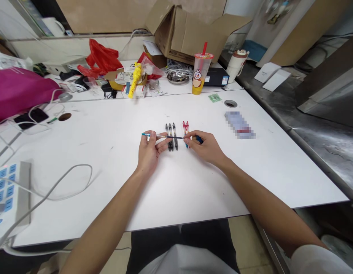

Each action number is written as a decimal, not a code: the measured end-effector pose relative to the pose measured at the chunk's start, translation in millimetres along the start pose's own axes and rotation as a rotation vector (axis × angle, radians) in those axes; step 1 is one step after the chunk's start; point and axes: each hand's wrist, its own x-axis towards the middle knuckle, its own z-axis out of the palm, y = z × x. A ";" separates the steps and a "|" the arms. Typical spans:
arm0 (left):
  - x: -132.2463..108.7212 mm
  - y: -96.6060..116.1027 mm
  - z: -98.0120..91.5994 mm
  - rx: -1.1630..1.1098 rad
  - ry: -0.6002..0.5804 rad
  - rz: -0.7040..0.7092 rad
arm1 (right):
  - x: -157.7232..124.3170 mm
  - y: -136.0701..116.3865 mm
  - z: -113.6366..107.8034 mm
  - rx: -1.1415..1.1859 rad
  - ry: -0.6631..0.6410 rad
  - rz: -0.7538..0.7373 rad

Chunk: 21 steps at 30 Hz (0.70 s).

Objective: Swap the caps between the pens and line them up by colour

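Blue pen refill (174, 137) sits half inside its barrel (199, 140). The left hand (148, 154) pinches the refill and the right hand (207, 147) clasps the barrel. Just beyond the grip, black pens (170, 129) and red pens (185, 126) lie whole.

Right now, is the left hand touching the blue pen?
Touching. In the head view the left hand pinches the blue pen near its thin end, no gap visible; the right hand grips the other end.

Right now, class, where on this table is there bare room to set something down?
Bare table lies between the forearms, between the cable and the left hand, and right of the right hand below the packet. Crowded: the back row around the cup, and the pens by the held blue pen.
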 end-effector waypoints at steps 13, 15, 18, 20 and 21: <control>2.3 5.9 -2.4 0.052 0.104 0.046 | 1.5 -4.0 -4.1 -0.034 0.095 -0.005; 4.2 8.6 -4.6 0.041 0.145 0.071 | 2.9 -4.1 -7.6 -0.046 0.109 -0.009; 5.8 11.7 -6.3 0.039 0.171 0.099 | 4.0 -4.2 -11.2 -0.061 0.120 -0.017; 5.6 12.5 -6.2 0.044 0.164 0.099 | 4.0 -4.1 -12.0 -0.067 0.119 -0.018; 5.3 12.5 -5.9 0.043 0.156 0.095 | 3.9 -4.1 -12.1 -0.068 0.115 -0.015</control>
